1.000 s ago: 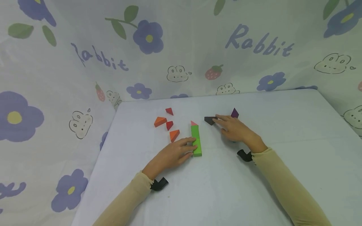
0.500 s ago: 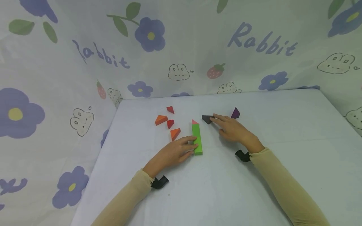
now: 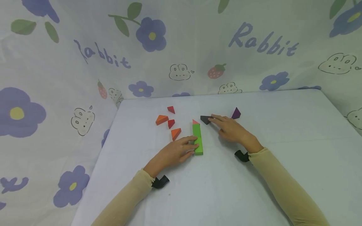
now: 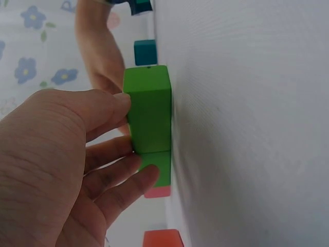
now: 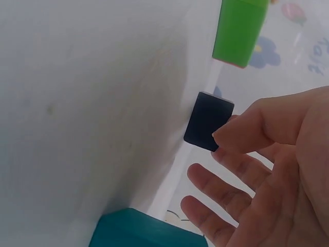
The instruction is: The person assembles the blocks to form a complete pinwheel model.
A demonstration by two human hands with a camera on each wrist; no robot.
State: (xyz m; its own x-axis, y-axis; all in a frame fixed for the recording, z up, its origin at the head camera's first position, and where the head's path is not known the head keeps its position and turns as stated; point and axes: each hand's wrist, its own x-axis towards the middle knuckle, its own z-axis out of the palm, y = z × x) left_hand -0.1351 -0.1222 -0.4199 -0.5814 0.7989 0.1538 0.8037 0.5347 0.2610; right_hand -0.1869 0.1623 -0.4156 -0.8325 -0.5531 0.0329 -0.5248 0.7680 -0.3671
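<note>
Two green blocks lie end to end on the white counter (image 3: 220, 188), a near green block (image 3: 199, 150) and a far green block (image 3: 196, 129). One pink block (image 3: 195, 121) touches the far end of the row. One black block (image 3: 205, 119) lies just right of the pink tip, with a gap between.

Left hand (image 3: 173, 153): we see its fingers spread and lightly bent, resting on the green pair from the left, thumb on the near one; nothing is clasped.

Right hand (image 3: 230, 129): we see thumb and forefinger pinching an edge of the black block, nearly closed; the other fingers we can make out in the right wrist view stand apart, touching nothing.

Left of the row we count four loose pieces: two orange blocks (image 3: 161, 119) and two red blocks (image 3: 171, 109), one of the reds sitting between the oranges. One purple block (image 3: 236, 113) stands just beyond the right hand. Teal shows in both wrist views, so at least one teal block (image 5: 149, 232); we cannot tell whether it is the same piece.

Writing: the backdrop cloth (image 3: 195, 44) carries "Rabbit" twice in purple script, clear on the right, its first letter broken by a fold on the left. More purple lettering at the lower left is cut off; we cannot read it. We count two strawberries on the print.
</note>
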